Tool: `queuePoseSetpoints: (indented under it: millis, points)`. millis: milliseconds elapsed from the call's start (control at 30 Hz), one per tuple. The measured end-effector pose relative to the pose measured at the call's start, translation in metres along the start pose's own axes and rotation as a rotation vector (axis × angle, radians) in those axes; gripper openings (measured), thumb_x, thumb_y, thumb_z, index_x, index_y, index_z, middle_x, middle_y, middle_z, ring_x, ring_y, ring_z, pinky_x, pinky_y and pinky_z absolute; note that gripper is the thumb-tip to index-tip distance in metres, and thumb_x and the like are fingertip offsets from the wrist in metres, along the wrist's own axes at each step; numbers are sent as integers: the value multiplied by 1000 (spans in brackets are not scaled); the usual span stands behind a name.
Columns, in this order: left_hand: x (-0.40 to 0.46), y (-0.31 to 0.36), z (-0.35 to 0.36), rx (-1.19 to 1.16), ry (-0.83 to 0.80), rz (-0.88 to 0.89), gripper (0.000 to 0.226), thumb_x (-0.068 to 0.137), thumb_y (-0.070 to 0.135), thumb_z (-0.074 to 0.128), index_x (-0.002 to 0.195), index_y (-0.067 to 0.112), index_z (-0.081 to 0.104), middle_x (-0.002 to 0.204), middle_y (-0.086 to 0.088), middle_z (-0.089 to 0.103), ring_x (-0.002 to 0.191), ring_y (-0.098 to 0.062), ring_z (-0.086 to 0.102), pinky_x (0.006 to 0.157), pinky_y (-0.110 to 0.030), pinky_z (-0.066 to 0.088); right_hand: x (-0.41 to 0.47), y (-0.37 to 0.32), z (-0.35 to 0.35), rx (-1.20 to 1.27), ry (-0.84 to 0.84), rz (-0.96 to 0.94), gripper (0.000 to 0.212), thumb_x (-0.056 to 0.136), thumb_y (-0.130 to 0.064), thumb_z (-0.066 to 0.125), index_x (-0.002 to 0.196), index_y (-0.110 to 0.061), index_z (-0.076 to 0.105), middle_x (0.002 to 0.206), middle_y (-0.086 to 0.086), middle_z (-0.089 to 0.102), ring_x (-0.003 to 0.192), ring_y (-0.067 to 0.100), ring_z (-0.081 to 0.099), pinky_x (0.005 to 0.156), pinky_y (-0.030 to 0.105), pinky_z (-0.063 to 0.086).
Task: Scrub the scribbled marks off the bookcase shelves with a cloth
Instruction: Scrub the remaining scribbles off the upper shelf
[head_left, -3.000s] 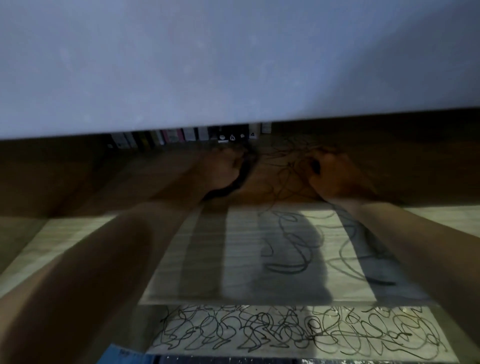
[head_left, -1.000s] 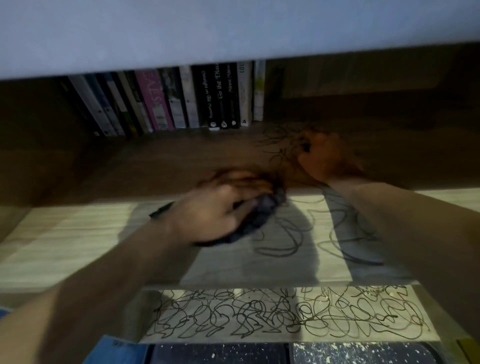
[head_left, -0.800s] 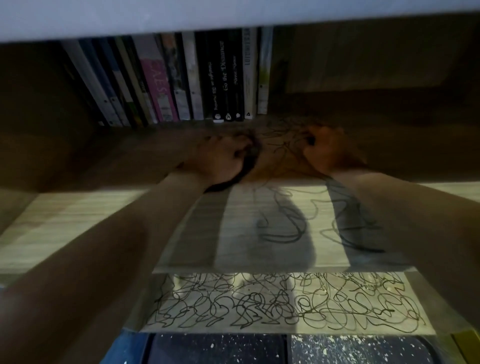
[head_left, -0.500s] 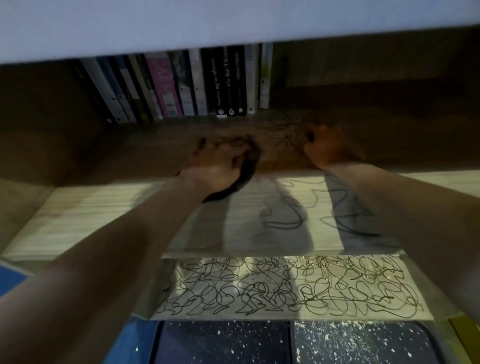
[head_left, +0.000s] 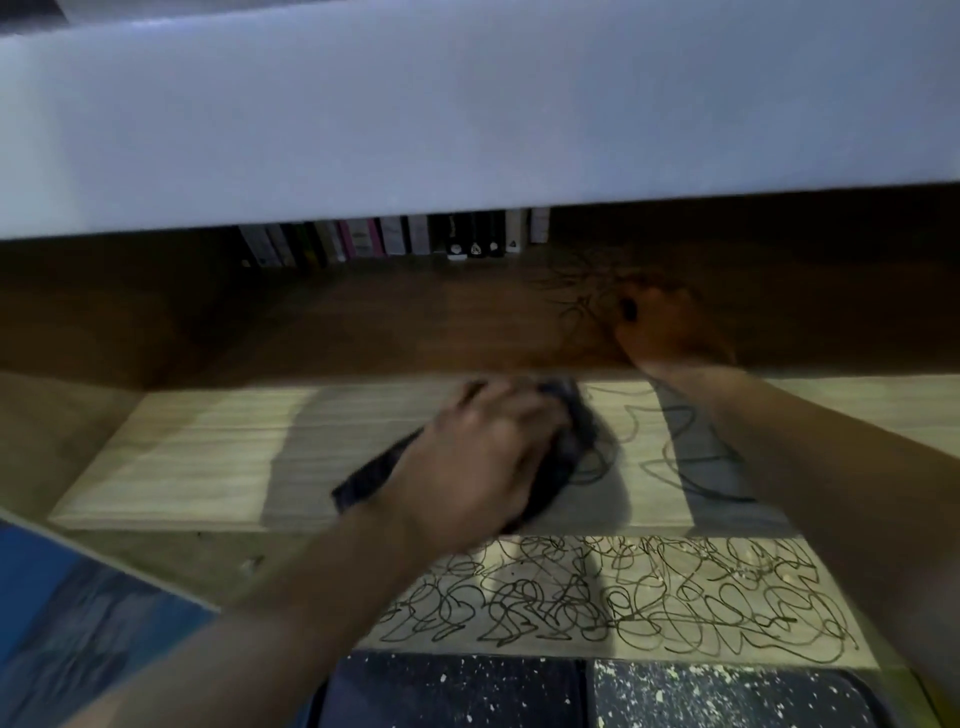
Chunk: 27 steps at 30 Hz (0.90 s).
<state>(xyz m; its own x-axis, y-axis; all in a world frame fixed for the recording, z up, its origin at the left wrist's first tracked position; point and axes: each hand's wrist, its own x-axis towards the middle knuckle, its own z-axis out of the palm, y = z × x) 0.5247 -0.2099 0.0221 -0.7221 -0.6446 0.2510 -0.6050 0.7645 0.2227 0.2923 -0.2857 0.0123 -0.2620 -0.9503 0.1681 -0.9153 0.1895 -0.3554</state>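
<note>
My left hand (head_left: 483, 457) presses a dark cloth (head_left: 566, 457) onto the light wooden shelf (head_left: 197, 457), near its front half. Black scribbled marks (head_left: 670, 447) run across the shelf just right of the cloth and back into the shadow. My right hand (head_left: 665, 332) rests further back on the shelf in the dark, fingers curled around something small and dark that I cannot identify. A lower shelf (head_left: 831, 566) below the front edge is covered with dense black scribbles (head_left: 597, 597).
A row of upright books (head_left: 395, 241) stands at the back of the shelf. The white underside of the shelf above (head_left: 467, 114) fills the top of the view. Dark speckled boxes (head_left: 457, 691) and a blue surface (head_left: 78, 613) lie below.
My left hand has pulled the cloth from the shadowed back of the shelf toward the front, onto the lit part. The view has tilted, hiding more of the books. My right hand stays put.
</note>
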Motion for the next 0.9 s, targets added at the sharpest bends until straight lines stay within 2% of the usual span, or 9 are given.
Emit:
queuePoseSetpoints:
  millis: [100, 267, 467, 600, 700, 733, 800, 833, 900]
  points:
    - [-32, -8, -1, -23, 9, 73, 40, 93, 32, 38, 125, 25, 61, 131, 14, 58, 128, -8, 44, 103, -30, 35, 1, -1, 1, -9, 17, 2, 34, 93, -31, 42, 120, -21, 58, 130, 14, 55, 116, 38, 53, 98, 42, 43]
    - [59, -54, -1, 16, -60, -240, 44, 93, 45, 29, 127, 33, 54, 134, 5, 54, 125, -21, 49, 102, -39, 41, -1, -2, -2, -6, -12, 34, 35, 94, -37, 43, 121, -22, 59, 127, 17, 57, 115, 40, 53, 94, 44, 44]
    - [-7, -11, 3, -19, -17, 129, 42, 95, 37, 35, 129, 27, 58, 138, 14, 53, 133, -10, 39, 111, -38, 30, 0, -3, -4, -20, 25, 22, 36, 92, -37, 46, 119, -17, 58, 127, 18, 56, 114, 40, 53, 93, 41, 43]
    - [37, -60, -5, 74, -9, -160, 62, 88, 53, 23, 140, 29, 47, 147, -3, 44, 137, -29, 35, 110, -48, 31, -3, -5, -8, -39, 7, 14, 42, 94, -41, 44, 130, -21, 53, 136, 15, 50, 123, 37, 47, 101, 41, 36]
    - [42, -76, -10, -17, -68, -437, 89, 74, 80, 32, 149, 31, 25, 146, -3, 45, 139, -23, 34, 114, -43, 26, 0, -4, -7, -28, -3, 14, 41, 94, -43, 42, 126, -20, 55, 135, 15, 50, 122, 37, 46, 102, 41, 35]
    - [41, -76, -14, -59, -71, -499, 95, 73, 80, 48, 148, 26, 27, 143, -3, 48, 134, -23, 41, 112, -41, 30, 0, -4, -7, -29, -4, 9, 42, 94, -44, 43, 125, -20, 55, 134, 15, 50, 122, 36, 46, 102, 41, 35]
    - [43, -72, -31, -158, -179, -546, 75, 76, 43, 77, 137, 14, 46, 131, -11, 56, 121, -28, 53, 102, -38, 41, -1, -5, -6, -36, 4, 0, 43, 93, -45, 43, 126, -19, 55, 134, 14, 50, 121, 36, 47, 102, 41, 36]
    - [46, -79, -39, -139, -187, -520, 67, 69, 29, 84, 126, 9, 56, 121, -15, 61, 112, -30, 59, 94, -38, 48, -2, -5, -7, -35, 5, 5, 43, 94, -45, 43, 126, -19, 55, 134, 14, 50, 121, 36, 47, 101, 41, 36]
    - [49, -93, -56, -136, -74, -577, 55, 64, 36, 78, 110, 10, 63, 107, -14, 66, 99, -32, 65, 83, -41, 55, -4, -6, -9, -29, 3, 13, 42, 95, -45, 41, 126, -20, 55, 135, 13, 50, 122, 36, 47, 102, 41, 35]
